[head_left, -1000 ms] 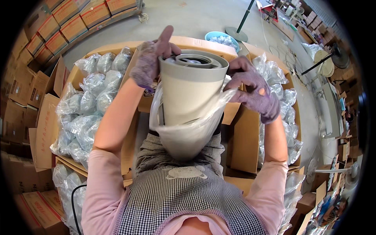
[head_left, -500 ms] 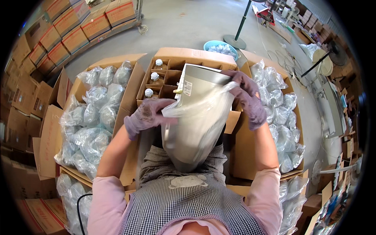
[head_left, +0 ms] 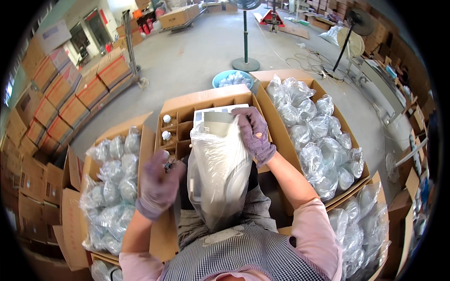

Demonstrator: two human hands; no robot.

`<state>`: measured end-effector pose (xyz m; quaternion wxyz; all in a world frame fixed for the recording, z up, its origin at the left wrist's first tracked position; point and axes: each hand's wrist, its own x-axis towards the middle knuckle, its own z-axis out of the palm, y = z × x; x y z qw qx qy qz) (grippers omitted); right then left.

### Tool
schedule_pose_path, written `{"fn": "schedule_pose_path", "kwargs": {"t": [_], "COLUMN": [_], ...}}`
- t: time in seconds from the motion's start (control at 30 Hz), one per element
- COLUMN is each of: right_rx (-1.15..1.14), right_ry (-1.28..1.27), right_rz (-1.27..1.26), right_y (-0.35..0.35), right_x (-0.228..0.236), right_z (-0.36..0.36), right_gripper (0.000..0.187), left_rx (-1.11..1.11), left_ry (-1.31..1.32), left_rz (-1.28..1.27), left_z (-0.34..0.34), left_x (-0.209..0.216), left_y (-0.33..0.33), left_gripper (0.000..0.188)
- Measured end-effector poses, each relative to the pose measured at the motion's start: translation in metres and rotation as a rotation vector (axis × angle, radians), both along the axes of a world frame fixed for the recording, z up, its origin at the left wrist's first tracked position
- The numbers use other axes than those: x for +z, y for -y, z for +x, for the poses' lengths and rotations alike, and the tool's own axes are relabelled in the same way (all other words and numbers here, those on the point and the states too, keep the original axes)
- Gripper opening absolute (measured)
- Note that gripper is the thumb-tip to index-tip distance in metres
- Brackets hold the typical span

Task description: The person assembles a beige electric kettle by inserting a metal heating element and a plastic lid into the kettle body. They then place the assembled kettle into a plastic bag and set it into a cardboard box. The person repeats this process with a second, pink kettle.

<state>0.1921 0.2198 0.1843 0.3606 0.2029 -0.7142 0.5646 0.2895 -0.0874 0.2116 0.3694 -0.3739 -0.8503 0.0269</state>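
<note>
A tapered grey metallic container stands upright in front of my lap, wrapped in a clear plastic bag. The bag now covers most of it, leaving the grey upper part bare. My right hand, in a purple work glove, is closed on the bag's upper right edge. Off to the left, my left hand in a similar glove is blurred by motion, its fingers apart and nothing visible in them. Beyond the container sits a divided cardboard box with several white-capped bottles in its left cells.
Cardboard boxes of plastic-wrapped items flank me on the left and right. A blue basin with small bagged things is on the floor behind the divided box, near a fan stand. Stacked cartons stand farther left.
My left hand has let go of the bag and moved left and down. The bag has come further round the container, which has tilted more upright. The view has shifted to show more floor.
</note>
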Motion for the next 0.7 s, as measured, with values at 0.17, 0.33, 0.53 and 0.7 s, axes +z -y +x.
{"fn": "schedule_pose_path", "kwargs": {"t": [0.17, 0.33, 0.53, 0.7], "right_rx": [-0.182, -0.274, -0.48, -0.377], "right_ry": [0.178, 0.141, 0.415, 0.664], "right_rz": [-0.166, -0.184, -0.176, 0.515], "right_y": [-0.003, -0.008, -0.075, -0.173], "right_x": [-0.017, -0.012, -0.03, -0.065], "right_z": [-0.003, -0.01, -0.058, -0.068], "right_gripper": [0.019, 0.024, 0.03, 0.031], "left_rx": [-0.138, -0.133, -0.445, -0.729], "left_ry": [0.167, 0.086, 0.201, 0.88], "left_rz": [-0.346, -0.433, -0.565, 0.08], "left_z": [0.017, 0.009, -0.049, -0.143], "left_x": [-0.074, -0.075, 0.006, 0.043], "left_y": [-0.015, -0.024, -0.058, -0.103], "left_gripper": [0.03, 0.025, 0.015, 0.024]}}
